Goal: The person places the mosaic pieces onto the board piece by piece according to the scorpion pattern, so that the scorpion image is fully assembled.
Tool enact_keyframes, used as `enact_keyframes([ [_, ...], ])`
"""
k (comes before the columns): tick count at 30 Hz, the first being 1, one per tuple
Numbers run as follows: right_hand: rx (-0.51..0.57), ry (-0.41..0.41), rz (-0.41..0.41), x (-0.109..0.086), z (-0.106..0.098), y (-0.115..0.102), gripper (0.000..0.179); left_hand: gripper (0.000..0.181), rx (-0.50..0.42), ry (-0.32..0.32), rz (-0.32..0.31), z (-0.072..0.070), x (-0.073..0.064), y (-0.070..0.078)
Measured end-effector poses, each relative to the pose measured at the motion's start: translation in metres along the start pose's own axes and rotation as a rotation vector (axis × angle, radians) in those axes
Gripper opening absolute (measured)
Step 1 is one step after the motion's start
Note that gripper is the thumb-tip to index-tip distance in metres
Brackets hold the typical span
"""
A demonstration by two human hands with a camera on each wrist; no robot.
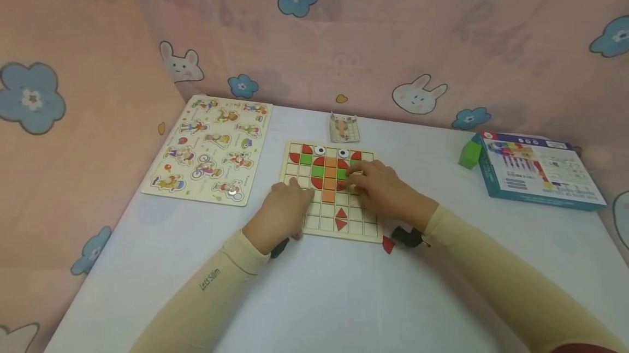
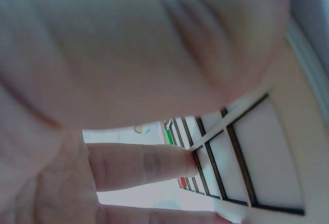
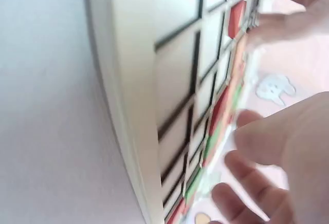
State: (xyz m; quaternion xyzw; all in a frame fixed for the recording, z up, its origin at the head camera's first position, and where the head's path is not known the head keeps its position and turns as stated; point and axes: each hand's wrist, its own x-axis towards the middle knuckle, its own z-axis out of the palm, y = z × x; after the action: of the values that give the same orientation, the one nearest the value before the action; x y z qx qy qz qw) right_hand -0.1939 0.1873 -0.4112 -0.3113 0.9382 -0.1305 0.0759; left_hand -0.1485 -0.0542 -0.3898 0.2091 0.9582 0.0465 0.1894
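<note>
A square wooden grid board lies on the table, with orange squares, green squares, red curved pieces and two white eye pieces set in its upper cells. Two red triangles sit lower on the grid. My left hand rests at the board's left side, its fingers fairly straight against the grid in the left wrist view. Over the right side, my right hand touches the red and green pieces with bent fingertips; nothing visibly hangs between them.
A loose red piece lies by the board's lower right corner. A creased picture card stands behind the board. To the left lies a figure puzzle board. At right are a green block and a teal-edged box.
</note>
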Motion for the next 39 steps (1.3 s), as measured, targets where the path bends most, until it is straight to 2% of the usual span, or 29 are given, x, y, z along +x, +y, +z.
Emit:
enact_keyframes([
  [5,0.084,0.025,0.076,-0.018,-0.012,-0.001,0.031,0.095,-0.005,0.008,0.002,-0.001,-0.001,0.001],
  [9,0.156,-0.003,0.217,-0.049,-0.015,-0.007,0.026,0.094,-0.009,0.005,-0.001,-0.001,0.0,0.0],
  [12,0.179,-0.025,0.312,-0.074,-0.009,-0.01,0.029,0.095,-0.002,-0.002,-0.003,-0.001,0.0,0.001],
  [16,0.148,-0.04,0.308,-0.1,0.003,-0.014,0.035,0.095,0.014,-0.011,-0.007,-0.002,0.0,0.001],
  [21,0.12,0.001,0.257,-0.116,0.017,-0.015,0.031,0.094,0.021,-0.022,-0.023,-0.002,0.0,0.001],
  [27,0.105,0.06,0.187,-0.122,0.023,-0.011,0.021,0.095,0.001,-0.027,-0.023,-0.002,0.0,0.001],
  [31,0.115,0.076,0.176,-0.12,0.015,-0.011,0.019,0.095,0.005,-0.022,-0.013,-0.001,0.0,0.001],
  [34,0.127,0.098,0.171,-0.108,0.005,-0.016,0.018,0.095,0.009,-0.017,-0.01,-0.001,0.0,0.001],
  [39,0.136,0.142,0.039,-0.072,-0.001,-0.03,0.021,0.095,0.021,-0.016,-0.011,0.0,0.002,0.001],
])
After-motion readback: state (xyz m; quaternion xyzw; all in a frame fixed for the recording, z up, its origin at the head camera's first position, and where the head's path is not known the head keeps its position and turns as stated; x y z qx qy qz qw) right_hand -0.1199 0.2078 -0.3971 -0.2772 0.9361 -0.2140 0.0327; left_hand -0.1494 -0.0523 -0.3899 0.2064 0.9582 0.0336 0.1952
